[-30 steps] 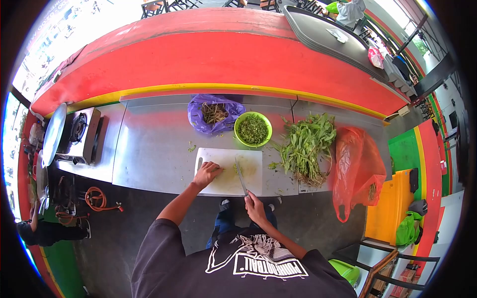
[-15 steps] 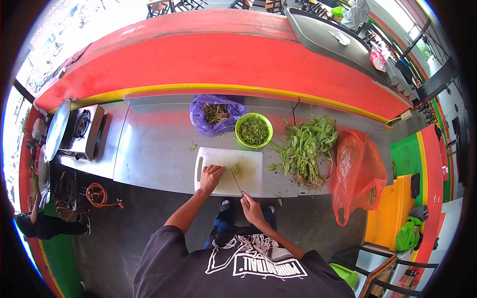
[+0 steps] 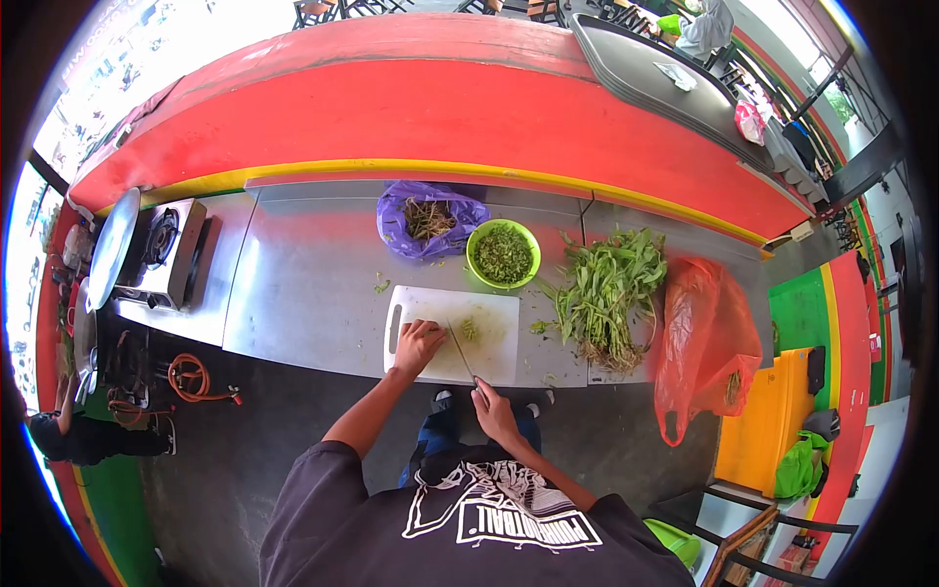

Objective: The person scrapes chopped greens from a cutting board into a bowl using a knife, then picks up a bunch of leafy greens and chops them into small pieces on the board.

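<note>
My right hand (image 3: 496, 414) grips the handle of a kitchen knife (image 3: 460, 350), its blade slanting up and left over a white cutting board (image 3: 501, 357). Just left of the blade, my left hand (image 3: 419, 344) rests on the board with fingers bent together; whatever lies under them is hidden. A small heap of chopped greens (image 3: 469, 330) sits right of the blade. Behind the board stands a lime-green bowl (image 3: 534, 256) full of chopped greens (image 3: 503, 252). To the right lies a large bunch of leafy greens (image 3: 611, 293).
A purple plastic bag (image 3: 393, 235) of stems and roots stands behind the board. An orange-red plastic bag (image 3: 709, 333) hangs over the counter's right edge. At left is a gas stove (image 3: 161, 254). A red ledge (image 3: 411, 108) runs behind the steel counter (image 3: 303, 293). Another person (image 3: 98, 435) is at far left.
The view has shifted slightly. The knife and both hands stay in nearly the same place on the board, with the blade close to the left fingers.
</note>
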Motion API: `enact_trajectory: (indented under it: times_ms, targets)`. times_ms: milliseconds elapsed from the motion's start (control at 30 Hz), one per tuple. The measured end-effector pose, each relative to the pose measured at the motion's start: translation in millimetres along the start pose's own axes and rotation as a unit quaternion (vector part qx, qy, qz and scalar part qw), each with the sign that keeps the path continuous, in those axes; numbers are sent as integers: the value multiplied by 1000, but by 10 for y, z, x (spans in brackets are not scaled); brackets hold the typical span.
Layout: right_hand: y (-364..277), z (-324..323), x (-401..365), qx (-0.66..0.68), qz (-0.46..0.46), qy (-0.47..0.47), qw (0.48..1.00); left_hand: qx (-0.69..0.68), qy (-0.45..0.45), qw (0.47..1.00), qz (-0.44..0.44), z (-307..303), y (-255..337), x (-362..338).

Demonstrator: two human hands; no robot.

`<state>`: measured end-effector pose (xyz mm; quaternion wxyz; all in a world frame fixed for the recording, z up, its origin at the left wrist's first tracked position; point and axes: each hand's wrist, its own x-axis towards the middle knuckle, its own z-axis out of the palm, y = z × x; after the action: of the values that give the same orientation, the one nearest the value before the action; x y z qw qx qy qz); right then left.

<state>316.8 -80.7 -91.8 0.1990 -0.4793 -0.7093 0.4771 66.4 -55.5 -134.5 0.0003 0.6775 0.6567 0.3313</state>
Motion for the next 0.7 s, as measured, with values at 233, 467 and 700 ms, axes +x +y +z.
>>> enact_trajectory:
  times_ms: [233, 467, 700]
  targets:
    - [-2, 12, -13, -13, 3, -1, 1000, -20, 6, 998, -57, 70, -15, -28]
    - [-22, 29, 27, -59, 10, -6, 998, 68, -31, 997, -3, 52, -28, -19]
    - [4, 223, 410, -89, -77, 35, 992, 74, -34, 997, -7, 51, 1, -41]
